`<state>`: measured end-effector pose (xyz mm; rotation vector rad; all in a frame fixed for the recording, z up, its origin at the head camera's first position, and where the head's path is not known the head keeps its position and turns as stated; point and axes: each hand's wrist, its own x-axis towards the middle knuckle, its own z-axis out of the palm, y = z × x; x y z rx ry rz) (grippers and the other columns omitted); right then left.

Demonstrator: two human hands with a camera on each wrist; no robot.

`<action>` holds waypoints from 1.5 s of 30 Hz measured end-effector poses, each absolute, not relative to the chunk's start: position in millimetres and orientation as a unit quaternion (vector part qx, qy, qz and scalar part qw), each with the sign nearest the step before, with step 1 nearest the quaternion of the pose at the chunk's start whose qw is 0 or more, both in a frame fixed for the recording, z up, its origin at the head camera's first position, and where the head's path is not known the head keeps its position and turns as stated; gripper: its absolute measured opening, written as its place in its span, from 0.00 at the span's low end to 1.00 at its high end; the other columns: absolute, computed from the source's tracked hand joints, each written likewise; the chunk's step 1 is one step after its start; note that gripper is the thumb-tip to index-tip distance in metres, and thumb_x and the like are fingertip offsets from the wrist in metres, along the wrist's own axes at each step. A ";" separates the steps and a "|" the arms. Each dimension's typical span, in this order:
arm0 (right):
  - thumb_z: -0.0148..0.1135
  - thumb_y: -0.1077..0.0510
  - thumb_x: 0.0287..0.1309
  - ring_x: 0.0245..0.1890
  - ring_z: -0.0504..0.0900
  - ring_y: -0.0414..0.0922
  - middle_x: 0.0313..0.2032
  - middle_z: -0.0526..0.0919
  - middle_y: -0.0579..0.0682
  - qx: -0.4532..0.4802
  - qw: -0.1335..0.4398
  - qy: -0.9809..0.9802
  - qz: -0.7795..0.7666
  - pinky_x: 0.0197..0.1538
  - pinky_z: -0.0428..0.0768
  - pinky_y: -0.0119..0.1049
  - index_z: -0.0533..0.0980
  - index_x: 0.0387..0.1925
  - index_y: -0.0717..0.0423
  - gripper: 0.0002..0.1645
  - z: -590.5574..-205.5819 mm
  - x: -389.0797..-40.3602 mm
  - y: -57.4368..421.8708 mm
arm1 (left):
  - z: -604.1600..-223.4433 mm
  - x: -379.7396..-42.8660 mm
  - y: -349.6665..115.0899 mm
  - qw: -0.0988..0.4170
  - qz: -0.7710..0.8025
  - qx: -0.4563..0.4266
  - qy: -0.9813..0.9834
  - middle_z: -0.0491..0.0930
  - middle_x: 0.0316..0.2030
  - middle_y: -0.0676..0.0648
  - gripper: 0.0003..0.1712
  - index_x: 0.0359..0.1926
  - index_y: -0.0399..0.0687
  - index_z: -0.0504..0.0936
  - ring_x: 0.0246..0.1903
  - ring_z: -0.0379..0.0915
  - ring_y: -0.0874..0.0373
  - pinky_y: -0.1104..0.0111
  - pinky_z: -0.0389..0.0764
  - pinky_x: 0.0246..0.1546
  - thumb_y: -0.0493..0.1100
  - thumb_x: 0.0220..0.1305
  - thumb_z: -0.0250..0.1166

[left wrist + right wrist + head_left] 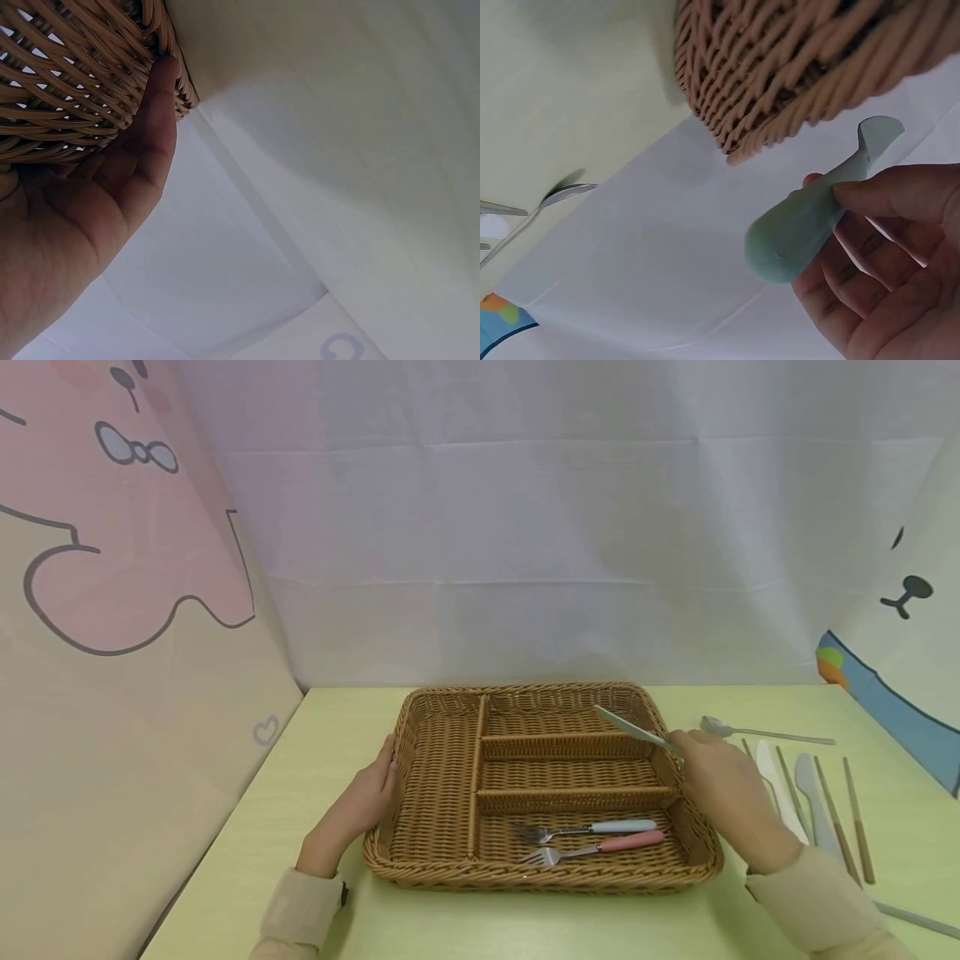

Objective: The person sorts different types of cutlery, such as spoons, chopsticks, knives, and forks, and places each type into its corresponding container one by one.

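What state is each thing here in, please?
Basket: upright, partly filled
Green knife: held up, tilted
Left hand: touching the basket's left side
Right hand: pinching the green knife
Blue fork: lying in the basket
Pink fork: lying in the basket
Spoon: lying on the table
Other knives: lying flat
Chopsticks: lying loose

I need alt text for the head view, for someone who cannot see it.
A person's right hand holds a pale green utensil at the right edge of a divided wicker basket; the left hand touches its left side. A blue-handled fork and a pink-handled fork lie in the nearest compartment; more cutlery lies at right on the table.
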<state>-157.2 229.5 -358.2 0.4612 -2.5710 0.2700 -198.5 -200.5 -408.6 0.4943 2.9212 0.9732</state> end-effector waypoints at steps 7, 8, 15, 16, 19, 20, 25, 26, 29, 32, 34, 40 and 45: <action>0.61 0.71 0.46 0.16 0.71 0.46 0.18 0.77 0.49 0.191 0.239 -0.948 0.085 0.11 0.71 0.39 0.76 0.29 0.60 0.06 -356.7 -162.4 213.1 | -409.4 -198.7 -200.8 0.009 0.311 0.163 0.936 0.54 0.63 0.24 0.29 0.68 0.30 0.37 0.60 0.55 0.36 0.43 0.64 0.58 0.39 0.73 0.34; 0.60 0.71 0.47 0.17 0.73 0.47 0.19 0.78 0.50 0.189 0.231 -0.951 0.081 0.12 0.72 0.40 0.76 0.30 0.61 0.06 -356.4 -162.7 211.1 | -409.5 -198.8 -200.9 0.008 0.310 0.164 0.936 0.54 0.63 0.24 0.29 0.68 0.30 0.37 0.60 0.55 0.36 0.43 0.64 0.58 0.39 0.73 0.34; 0.58 0.79 0.35 0.20 0.76 0.51 0.24 0.82 0.56 0.205 0.203 -0.955 0.073 0.17 0.78 0.44 0.76 0.30 0.62 0.17 -355.2 -163.5 199.3 | -410.7 -198.8 -201.4 -0.002 0.305 0.166 0.938 0.55 0.62 0.23 0.29 0.68 0.29 0.37 0.59 0.56 0.35 0.43 0.65 0.57 0.38 0.73 0.35; 0.57 0.79 0.35 0.19 0.76 0.51 0.23 0.82 0.55 0.208 0.202 -0.955 0.069 0.16 0.77 0.44 0.75 0.29 0.61 0.16 -355.3 -163.7 197.9 | -410.9 -199.0 -201.7 -0.003 0.304 0.167 0.938 0.55 0.62 0.23 0.29 0.68 0.29 0.37 0.59 0.56 0.34 0.42 0.65 0.57 0.38 0.73 0.35; 0.57 0.79 0.35 0.15 0.71 0.47 0.17 0.77 0.52 0.217 0.197 -0.955 0.054 0.13 0.73 0.40 0.72 0.25 0.59 0.15 -356.8 -164.6 194.4 | -411.2 -199.4 -201.9 0.002 0.305 0.163 0.938 0.54 0.63 0.24 0.29 0.68 0.30 0.37 0.60 0.56 0.35 0.43 0.65 0.57 0.38 0.73 0.35; 0.57 0.79 0.35 0.14 0.70 0.46 0.16 0.75 0.51 0.220 0.197 -0.954 0.050 0.13 0.72 0.39 0.71 0.25 0.59 0.16 -357.9 -165.1 193.6 | -411.3 -199.3 -201.9 0.004 0.304 0.163 0.939 0.54 0.63 0.24 0.29 0.68 0.30 0.36 0.60 0.56 0.35 0.43 0.65 0.57 0.39 0.73 0.35; 0.56 0.80 0.32 0.15 0.70 0.46 0.13 0.70 0.47 0.247 0.201 -0.948 0.033 0.16 0.73 0.41 0.68 0.23 0.56 0.19 -364.8 -167.6 192.5 | -411.6 -199.7 -201.7 0.010 0.307 0.163 0.938 0.54 0.64 0.25 0.30 0.68 0.31 0.36 0.60 0.55 0.36 0.43 0.64 0.58 0.39 0.73 0.34; 0.56 0.81 0.30 0.16 0.70 0.46 0.13 0.71 0.47 0.252 0.200 -0.946 0.030 0.17 0.74 0.41 0.68 0.22 0.56 0.19 -366.1 -168.0 192.5 | -411.7 -199.9 -201.7 0.011 0.307 0.163 0.938 0.54 0.64 0.25 0.30 0.68 0.31 0.36 0.60 0.55 0.36 0.43 0.64 0.58 0.39 0.73 0.34; 0.57 0.80 0.30 0.18 0.73 0.47 0.16 0.74 0.47 0.265 0.192 -0.945 0.017 0.21 0.76 0.43 0.70 0.20 0.54 0.19 -368.7 -168.4 191.8 | -412.5 -200.8 -201.9 0.012 0.307 0.161 0.938 0.54 0.64 0.25 0.30 0.68 0.32 0.35 0.61 0.54 0.36 0.44 0.63 0.58 0.40 0.73 0.34; 0.59 0.79 0.30 0.20 0.73 0.47 0.17 0.75 0.46 0.273 0.181 -0.945 0.010 0.22 0.76 0.44 0.72 0.17 0.53 0.18 -370.4 -168.3 190.7 | -413.9 -201.5 -202.1 0.009 0.307 0.161 0.938 0.54 0.64 0.25 0.30 0.68 0.31 0.36 0.61 0.54 0.36 0.44 0.64 0.58 0.39 0.73 0.34; 0.62 0.77 0.31 0.20 0.73 0.47 0.17 0.75 0.46 0.278 0.177 -0.944 0.006 0.21 0.75 0.43 0.73 0.16 0.52 0.17 -371.5 -168.7 190.0 | -414.7 -201.6 -202.3 0.007 0.307 0.162 0.938 0.54 0.64 0.25 0.30 0.68 0.31 0.36 0.60 0.55 0.36 0.44 0.64 0.58 0.39 0.73 0.35; 0.65 0.75 0.34 0.21 0.74 0.47 0.18 0.76 0.47 0.287 0.168 -0.943 -0.003 0.21 0.74 0.43 0.74 0.14 0.53 0.16 -374.9 -171.1 188.9 | -414.9 -201.5 -202.5 0.004 0.306 0.162 0.938 0.54 0.64 0.25 0.30 0.68 0.31 0.37 0.60 0.55 0.36 0.44 0.64 0.58 0.39 0.73 0.35; 0.64 0.79 0.32 0.23 0.77 0.46 0.24 0.81 0.49 0.301 0.137 -0.943 0.011 0.25 0.79 0.42 0.79 0.17 0.56 0.16 -376.6 -172.5 188.1 | -414.6 -201.4 -202.6 0.002 0.306 0.164 0.938 0.54 0.63 0.25 0.30 0.69 0.32 0.36 0.60 0.55 0.36 0.44 0.64 0.58 0.39 0.73 0.35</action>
